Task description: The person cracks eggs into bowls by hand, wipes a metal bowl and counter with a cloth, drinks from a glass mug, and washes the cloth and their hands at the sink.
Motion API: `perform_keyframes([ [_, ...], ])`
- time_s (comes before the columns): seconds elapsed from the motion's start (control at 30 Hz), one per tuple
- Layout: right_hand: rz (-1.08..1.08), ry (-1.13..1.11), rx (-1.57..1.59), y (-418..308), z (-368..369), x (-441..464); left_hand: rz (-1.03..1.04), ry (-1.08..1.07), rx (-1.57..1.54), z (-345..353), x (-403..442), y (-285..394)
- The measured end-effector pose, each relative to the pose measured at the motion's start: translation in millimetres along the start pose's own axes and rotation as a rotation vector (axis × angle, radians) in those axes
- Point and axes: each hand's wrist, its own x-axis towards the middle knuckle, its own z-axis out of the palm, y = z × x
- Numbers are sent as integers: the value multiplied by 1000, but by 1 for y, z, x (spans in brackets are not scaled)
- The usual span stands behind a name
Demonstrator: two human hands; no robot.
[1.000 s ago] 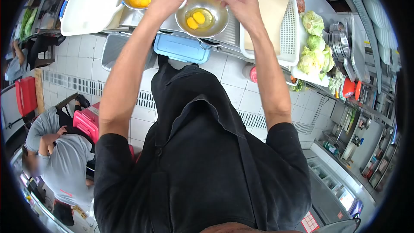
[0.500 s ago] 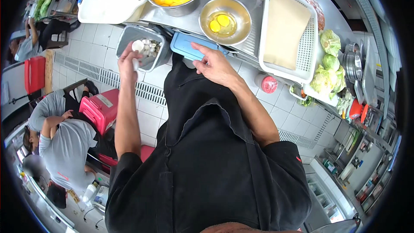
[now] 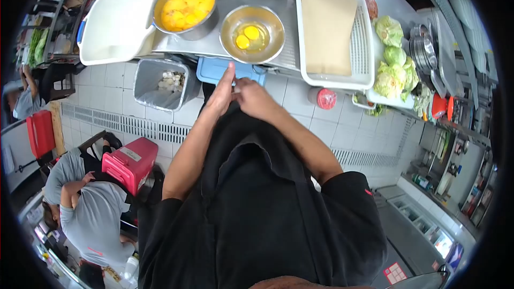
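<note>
My left hand [image 3: 221, 94] is held out with its fingers straight and together, near the counter's front edge. Against its inner side is my right hand [image 3: 254, 98], fingers curled; whether a small pale spot between the hands is an object is unclear. Just beyond them a metal bowl [image 3: 230, 39] holds two yolks [image 3: 247, 37] in clear egg white. To its left, a deeper metal bowl [image 3: 208, 23] is filled with many yolks [image 3: 187, 8]. Eggshells [image 3: 171, 81] lie in the lined grey bin [image 3: 150, 68] below the counter.
A white tub [image 3: 98, 35] stands at the left, a white basket [image 3: 365, 48] with a brown sheet [image 3: 327, 27] at the right, beside lettuces [image 3: 388, 31]. Under the counter is a blue lid [image 3: 209, 69]. A person in grey [image 3: 99, 219] sits near a red bin [image 3: 130, 163].
My left hand, over the bin with eggshell half a second ago, has moved right and no longer shows a shell. My right hand has curled its fingers and met it.
</note>
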Motion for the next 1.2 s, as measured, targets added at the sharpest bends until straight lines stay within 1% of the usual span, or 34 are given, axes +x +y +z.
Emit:
perform_keyframes([
  [0.03, -184, 203, 50, 13, -5, -6, 17, -69, 18, 7, -10, 11],
  [0.07, 319, 162, 593, 20, -5, -16, 33, -55, 107, 5, -13, 11],
  [0.1, 592, 207, 766, 10, -28, -22, 54, -43, 198, 0, -14, 12],
  [0.17, 578, 309, 941, 38, -27, -34, 115, -6, 275, -12, -14, 14],
  [0.27, 130, 760, 218, 37, -22, -34, 98, 16, 253, -32, -9, 14],
  [0.37, 62, 807, 52, 29, -32, -19, 116, 21, 296, -35, -13, 17],
  [0.4, 69, 840, -167, 36, -30, -11, 119, 22, 319, -32, -15, 20],
  [0.5, 215, 753, -101, 40, -28, -7, 143, 30, 431, -30, -22, 30],
  [0.53, 160, 814, -112, 37, -29, -8, 146, 34, 474, -31, -25, 30],
  [0.63, 148, 796, 145, 16, -36, -25, 294, 71, 687, -31, -35, 36],
  [0.67, 200, 753, 461, 13, -32, -31, 540, 44, 682, -22, -44, 39],
  [0.77, 250, 505, 1290, -41, -74, -41, 760, -105, 822, 17, -70, 86],
  [0.87, 140, 169, 1499, -50, -115, -14, 883, -268, 984, 34, -61, 127],
  [0.9, 93, 52, 1571, -44, -124, -2, 859, -287, 936, 35, -53, 137],
  [0.97, 85, 43, 1483, -36, -135, 18, 810, -332, 838, 36, -35, 153],
  [1.03, 111, 37, 1448, -40, -153, 34, 750, -278, 893, 33, -9, 164],
  [1.07, 127, 37, 1366, -36, -159, 41, 720, -248, 920, 32, 2, 169],
  [1.17, 118, -9, 1208, -30, -175, 58, 613, -212, 801, 39, 14, 181],
  [1.2, 126, -39, 1179, -29, -180, 61, 621, -197, 784, 41, 17, 182],
])
